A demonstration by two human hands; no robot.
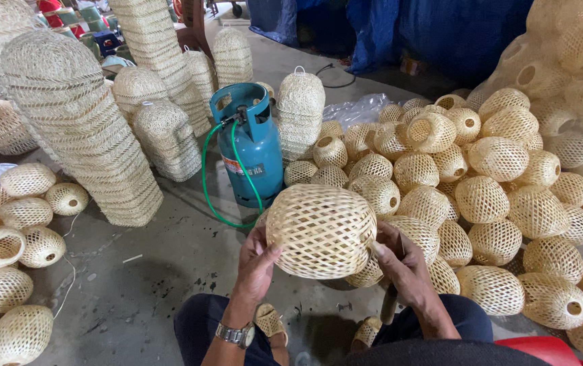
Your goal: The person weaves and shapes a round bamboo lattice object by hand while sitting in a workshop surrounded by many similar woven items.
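Together, left hand [256, 266] and right hand [403, 261] clasp a woven bamboo shade [320, 230].

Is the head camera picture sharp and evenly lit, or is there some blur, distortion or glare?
Head view: soft, even light with weak shadows; the woven basket held by the left hand and right hand is sharp; wide-angle bending leans the stacked baskets at the left edge; the basket heap at top right looks pale and washed out; no strong glare on the blue gas cylinder.
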